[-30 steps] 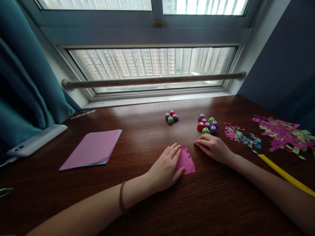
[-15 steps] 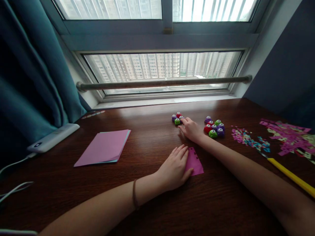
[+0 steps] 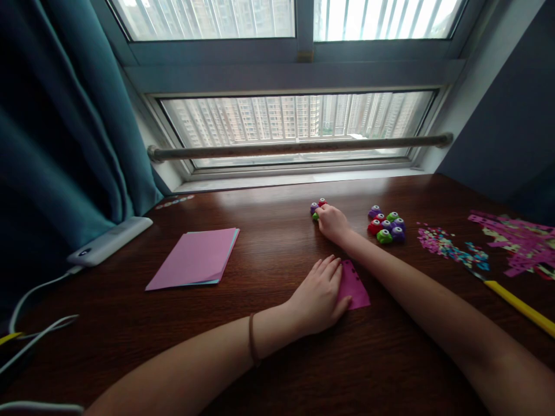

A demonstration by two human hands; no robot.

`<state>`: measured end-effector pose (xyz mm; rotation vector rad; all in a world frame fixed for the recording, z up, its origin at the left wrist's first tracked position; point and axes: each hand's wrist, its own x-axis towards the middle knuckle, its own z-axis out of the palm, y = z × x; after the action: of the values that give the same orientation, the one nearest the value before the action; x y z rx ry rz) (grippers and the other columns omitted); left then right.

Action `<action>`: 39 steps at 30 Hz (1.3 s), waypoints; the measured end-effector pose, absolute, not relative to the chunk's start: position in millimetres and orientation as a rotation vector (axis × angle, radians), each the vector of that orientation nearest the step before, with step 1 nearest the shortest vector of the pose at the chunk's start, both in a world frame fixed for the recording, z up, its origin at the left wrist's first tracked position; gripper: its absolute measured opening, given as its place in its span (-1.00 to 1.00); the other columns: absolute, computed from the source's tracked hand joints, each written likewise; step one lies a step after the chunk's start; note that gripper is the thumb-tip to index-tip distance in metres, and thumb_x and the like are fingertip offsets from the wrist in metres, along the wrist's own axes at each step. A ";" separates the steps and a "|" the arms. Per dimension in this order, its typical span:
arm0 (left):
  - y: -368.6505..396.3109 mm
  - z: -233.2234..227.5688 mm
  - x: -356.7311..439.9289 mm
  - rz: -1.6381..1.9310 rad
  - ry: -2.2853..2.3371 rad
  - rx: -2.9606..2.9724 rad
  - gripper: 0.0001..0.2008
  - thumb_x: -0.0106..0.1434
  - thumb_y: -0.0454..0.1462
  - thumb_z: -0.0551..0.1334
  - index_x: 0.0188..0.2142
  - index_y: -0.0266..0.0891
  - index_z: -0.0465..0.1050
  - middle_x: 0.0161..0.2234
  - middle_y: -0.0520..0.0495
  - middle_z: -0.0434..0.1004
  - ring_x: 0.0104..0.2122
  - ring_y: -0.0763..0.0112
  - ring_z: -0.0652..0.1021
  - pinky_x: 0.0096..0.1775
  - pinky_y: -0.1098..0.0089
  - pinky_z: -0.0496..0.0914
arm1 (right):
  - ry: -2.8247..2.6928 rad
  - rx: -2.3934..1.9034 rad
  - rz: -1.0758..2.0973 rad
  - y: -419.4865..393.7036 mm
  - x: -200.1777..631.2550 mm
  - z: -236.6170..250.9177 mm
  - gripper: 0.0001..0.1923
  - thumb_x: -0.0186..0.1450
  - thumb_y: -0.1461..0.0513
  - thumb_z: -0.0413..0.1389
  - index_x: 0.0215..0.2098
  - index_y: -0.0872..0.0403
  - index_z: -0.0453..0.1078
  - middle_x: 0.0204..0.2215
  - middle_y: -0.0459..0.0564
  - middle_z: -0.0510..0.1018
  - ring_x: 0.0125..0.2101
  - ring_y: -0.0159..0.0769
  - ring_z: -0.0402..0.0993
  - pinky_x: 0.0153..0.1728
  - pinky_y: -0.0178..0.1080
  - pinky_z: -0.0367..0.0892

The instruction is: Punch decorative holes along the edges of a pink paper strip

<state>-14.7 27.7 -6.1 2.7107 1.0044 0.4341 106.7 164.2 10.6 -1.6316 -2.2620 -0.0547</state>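
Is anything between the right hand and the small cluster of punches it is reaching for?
Nothing visible: the right hand already rests against the small cluster of punches. The left hand lies flat on the pink paper piece.

On the dark wooden desk (image 3: pixel 130 323), a stack of pink paper (image 3: pixel 195 258) lies left of centre. A white power bank (image 3: pixel 108 241) sits far left beside the teal curtain (image 3: pixel 65 133). Paper scraps (image 3: pixel 515 242) and a yellow ruler (image 3: pixel 520 306) lie right.
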 end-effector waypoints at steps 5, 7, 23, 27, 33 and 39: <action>27.9 -5.9 -14.5 0.441 0.996 2.718 -0.42 0.27 -0.10 0.04 0.16 -0.46 0.04 0.18 -0.36 0.07 0.21 0.10 0.06 0.18 0.10 0.04 | -2.157 -1.556 0.154 155.6 123.9 12.8 -0.84 0.25 0.36 0.02 -0.25 0.16 0.41 -0.22 0.15 0.46 -0.20 -0.15 0.41 -0.15 -0.20 0.28; 27.8 -5.1 -14.3 0.441 0.994 2.724 -0.42 0.27 -0.11 0.04 0.16 -0.45 0.04 0.19 -0.36 0.06 0.20 0.10 0.07 0.18 0.10 0.03 | -2.077 -1.534 0.266 148.0 136.0 12.6 -0.85 0.24 0.31 0.08 -0.22 0.13 0.41 -0.24 0.08 0.49 -0.23 -0.21 0.43 -0.15 -0.22 0.30; 27.7 -2.7 -14.2 0.460 0.992 2.709 -0.44 0.27 -0.14 0.06 0.18 -0.41 0.01 0.18 -0.34 0.07 0.19 0.12 0.12 0.17 0.07 0.06 | -1.248 -1.126 1.506 34.4 212.4 4.1 -0.48 0.08 0.05 0.24 -0.04 0.08 0.34 -0.18 0.05 0.46 -0.36 -0.35 0.40 -0.38 -0.33 0.34; 27.0 -1.4 -13.9 0.443 1.009 2.732 -0.45 0.28 -0.16 0.06 0.17 -0.42 0.03 0.18 -0.30 0.09 0.18 0.16 0.13 0.19 0.11 0.05 | -1.303 -1.131 1.518 33.6 213.3 -3.5 -0.54 0.12 0.04 0.21 -0.10 0.13 0.34 -0.41 -0.04 0.47 -0.55 -0.45 0.33 -0.51 -0.37 0.29; 28.9 -1.9 -13.3 0.430 1.002 2.749 -0.42 0.27 -0.15 0.08 0.19 -0.40 -0.02 0.18 -0.28 0.08 0.18 0.20 0.14 0.19 0.12 0.03 | -1.239 -1.173 1.393 33.7 216.8 2.9 -0.54 0.09 0.03 0.22 -0.12 0.11 0.34 -0.40 -0.04 0.46 -0.54 -0.41 0.38 -0.53 -0.34 0.33; 30.1 -1.9 -14.0 0.501 0.991 2.687 -0.37 0.24 -0.17 0.13 0.21 -0.33 -0.07 0.18 -0.25 0.07 0.17 0.20 0.15 0.20 0.09 0.00 | -1.219 -1.239 1.446 33.3 216.9 2.9 -0.48 0.00 0.18 0.29 -0.08 0.11 0.34 -0.30 0.02 0.53 -0.32 -0.26 0.48 -0.28 -0.26 0.40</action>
<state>-14.0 30.1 -1.9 2.6866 0.9906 0.5009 216.9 33.3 2.9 -1.2388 -1.2188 1.4458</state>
